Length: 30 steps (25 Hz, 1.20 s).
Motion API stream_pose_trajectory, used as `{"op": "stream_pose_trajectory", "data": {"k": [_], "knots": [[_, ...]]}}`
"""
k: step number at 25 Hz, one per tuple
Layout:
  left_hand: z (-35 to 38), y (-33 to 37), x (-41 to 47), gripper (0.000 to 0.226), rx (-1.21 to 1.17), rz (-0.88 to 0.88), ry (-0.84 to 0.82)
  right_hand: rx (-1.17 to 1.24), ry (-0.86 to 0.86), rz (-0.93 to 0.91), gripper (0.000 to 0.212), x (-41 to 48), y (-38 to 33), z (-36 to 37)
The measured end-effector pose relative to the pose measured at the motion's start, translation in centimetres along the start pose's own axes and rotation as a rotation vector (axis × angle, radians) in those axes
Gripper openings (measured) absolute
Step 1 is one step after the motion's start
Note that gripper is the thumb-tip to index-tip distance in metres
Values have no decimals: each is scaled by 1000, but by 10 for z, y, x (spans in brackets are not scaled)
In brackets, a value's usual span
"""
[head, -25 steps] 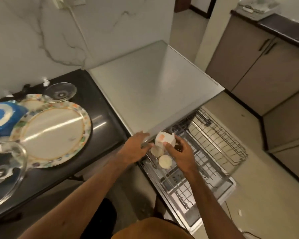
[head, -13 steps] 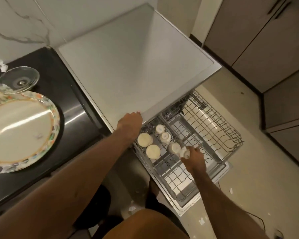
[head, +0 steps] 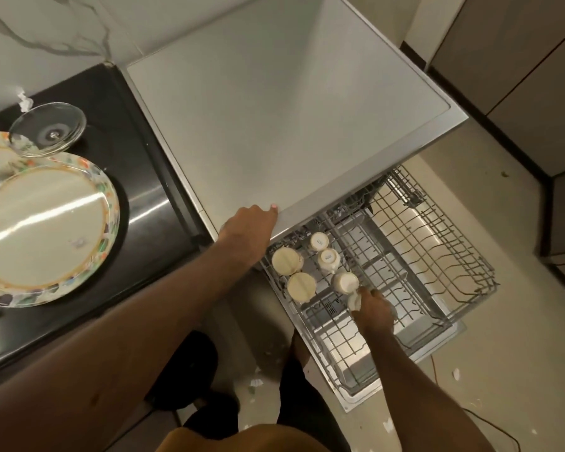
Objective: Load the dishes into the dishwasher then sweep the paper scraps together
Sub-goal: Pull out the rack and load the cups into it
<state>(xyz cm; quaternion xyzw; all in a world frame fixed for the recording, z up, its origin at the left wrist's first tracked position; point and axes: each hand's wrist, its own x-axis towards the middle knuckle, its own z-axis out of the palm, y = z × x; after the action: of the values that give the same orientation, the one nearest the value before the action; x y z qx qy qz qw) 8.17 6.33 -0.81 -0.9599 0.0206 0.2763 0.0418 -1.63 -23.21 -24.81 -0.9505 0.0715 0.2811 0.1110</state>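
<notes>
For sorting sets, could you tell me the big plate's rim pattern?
Plate rim: multicoloured patches on white, head view.

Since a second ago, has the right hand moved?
Yes. The right hand, holding a cup, went from the dishwasher top's front edge outward along the rack.

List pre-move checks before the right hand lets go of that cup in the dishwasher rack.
1. Right hand grips small white cup: ok.
2. Cup seated on dishwasher rack: cannot tell, the hand covers it.
3. Rack pulled out, bare wire space right of the loaded cups: ok.
4. Left hand rests on dishwasher top edge, carries no dish: ok.
5. Floral-rimmed plate loaded: not ok, on black counter.
6. Paper scraps swept together: not ok, scattered on floor.
</notes>
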Motion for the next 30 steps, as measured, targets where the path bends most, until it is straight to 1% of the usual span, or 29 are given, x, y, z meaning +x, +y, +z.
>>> {"op": "stream_pose_trajectory", "data": {"k": [4, 8, 12, 15, 18, 21, 24, 27, 30], "knots": [[-1, 4, -3, 95, -20, -5, 3, 53, -8, 8, 70, 7, 4, 17], [-2, 3, -7, 94, -23, 3, 22, 107, -26, 26, 70, 8, 1, 18], [-3, 5, -10, 92, -3, 18, 29, 78, -39, 36, 69, 3, 7, 21], [-5, 6, -10, 93, 1, 14, 15, 18, -41, 33, 77, 1, 13, 23], [-5, 7, -10, 93, 9, 11, 17, 17, -53, 19, 77, 5, 17, 24], [-6, 6, -9, 94, 6, 10, 8, 72, -25, -6, 73, 6, 22, 23], [-6, 6, -10, 94, 11, 22, 19, 134, -5, -58, 74, 6, 27, 22], [-5, 6, -10, 95, 4, 20, 19, 108, -5, -98, 75, 10, 30, 21], [-4, 6, -10, 95, 9, 22, 19, 76, -37, -81, 78, 11, 26, 17]]}}
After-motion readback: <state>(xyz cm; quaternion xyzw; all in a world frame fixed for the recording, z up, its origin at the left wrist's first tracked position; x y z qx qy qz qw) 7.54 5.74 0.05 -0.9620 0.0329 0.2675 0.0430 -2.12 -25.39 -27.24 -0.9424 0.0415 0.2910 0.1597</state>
